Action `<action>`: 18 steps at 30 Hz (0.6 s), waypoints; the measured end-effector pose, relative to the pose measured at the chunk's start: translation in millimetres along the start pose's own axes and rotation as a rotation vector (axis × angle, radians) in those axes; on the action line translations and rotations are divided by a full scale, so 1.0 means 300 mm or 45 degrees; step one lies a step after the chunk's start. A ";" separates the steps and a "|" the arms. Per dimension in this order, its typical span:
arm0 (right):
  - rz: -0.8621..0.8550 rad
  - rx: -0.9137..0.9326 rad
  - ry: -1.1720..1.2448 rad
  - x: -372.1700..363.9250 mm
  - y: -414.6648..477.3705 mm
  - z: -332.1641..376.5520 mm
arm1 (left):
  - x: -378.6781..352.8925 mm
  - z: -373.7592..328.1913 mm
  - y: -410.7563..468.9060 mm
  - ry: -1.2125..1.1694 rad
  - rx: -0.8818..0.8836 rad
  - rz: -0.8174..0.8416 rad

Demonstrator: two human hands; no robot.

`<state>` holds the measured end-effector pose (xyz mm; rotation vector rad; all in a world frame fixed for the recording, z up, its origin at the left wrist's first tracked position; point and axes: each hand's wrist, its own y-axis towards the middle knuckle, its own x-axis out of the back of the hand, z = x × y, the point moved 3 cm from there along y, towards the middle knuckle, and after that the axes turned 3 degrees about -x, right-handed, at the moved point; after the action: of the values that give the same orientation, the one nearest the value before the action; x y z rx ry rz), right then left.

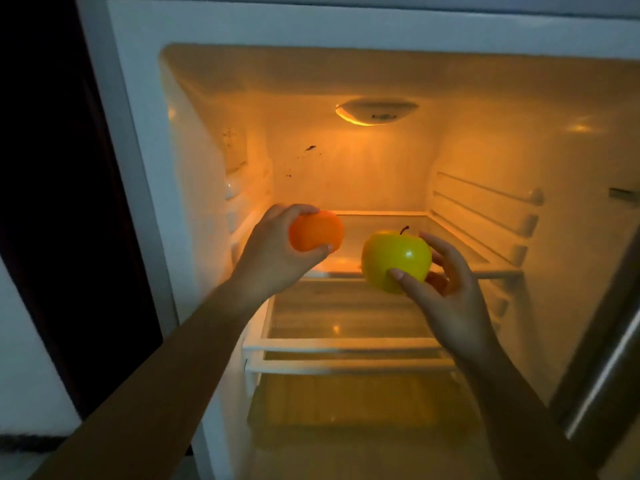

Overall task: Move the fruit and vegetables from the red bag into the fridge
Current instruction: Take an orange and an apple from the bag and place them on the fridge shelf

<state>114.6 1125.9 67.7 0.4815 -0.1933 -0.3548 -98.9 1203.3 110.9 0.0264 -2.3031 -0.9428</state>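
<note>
At the mouth of the fridge (349,174), the left hand (273,261) curls round an orange (316,231); the right hand (450,303) grips a yellow-green apple (394,259), with something orange half hidden behind it. Both fruits hang at the upper shelf's (485,271) front rim, and the shelf lies straight ahead and just below, with the left hand seemingly nearer.

A dim room, a pale wall (24,358) beside a dark brown panel (52,168).
</note>
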 end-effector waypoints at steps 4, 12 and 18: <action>-0.051 -0.014 0.021 0.029 0.018 -0.033 | -0.044 0.019 0.068 0.073 -0.026 -0.041; -0.085 0.084 -0.202 0.028 0.168 -0.040 | -0.113 0.077 0.142 0.089 -0.001 0.002; -0.070 0.077 -0.397 -0.034 0.325 -0.060 | -0.128 0.121 0.158 0.190 0.119 -0.013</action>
<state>137.8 1218.0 98.3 0.4898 -0.4949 -0.4784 -79.0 1270.7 100.1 0.1437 -2.2089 -0.8094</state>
